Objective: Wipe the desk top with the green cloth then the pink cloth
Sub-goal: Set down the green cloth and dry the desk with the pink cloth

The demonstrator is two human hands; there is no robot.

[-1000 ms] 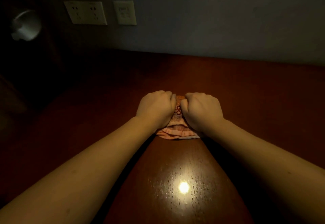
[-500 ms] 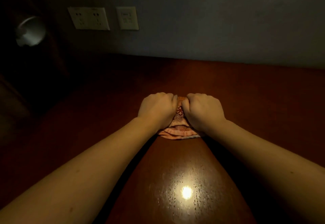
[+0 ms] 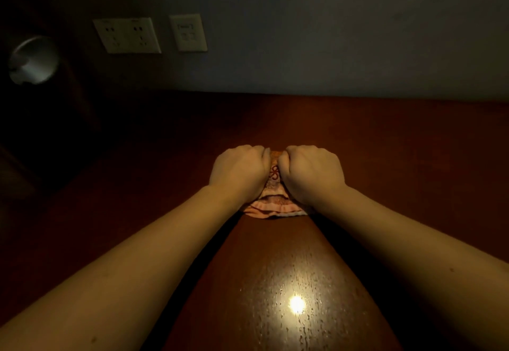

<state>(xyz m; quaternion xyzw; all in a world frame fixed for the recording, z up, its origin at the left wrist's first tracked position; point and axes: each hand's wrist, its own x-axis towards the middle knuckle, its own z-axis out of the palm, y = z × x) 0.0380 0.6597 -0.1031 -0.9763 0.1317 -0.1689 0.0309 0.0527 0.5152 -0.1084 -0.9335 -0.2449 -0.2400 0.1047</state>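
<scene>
Head view: where's the pink cloth [image 3: 271, 203]?
— On the desk [image 3: 413, 158], bunched under both fists.
— And the fingers [image 3: 265, 158]?
— Left hand [image 3: 238, 170] and right hand [image 3: 311, 174] both curl tightly round it, knuckles nearly touching.

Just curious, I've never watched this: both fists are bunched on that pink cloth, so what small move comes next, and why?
Probably pull the bunched pink patterned cloth back toward the person: left hand and right hand both grip it, and the glossy red-brown wooden desk top nearer them shows droplet-like streaks.
</scene>
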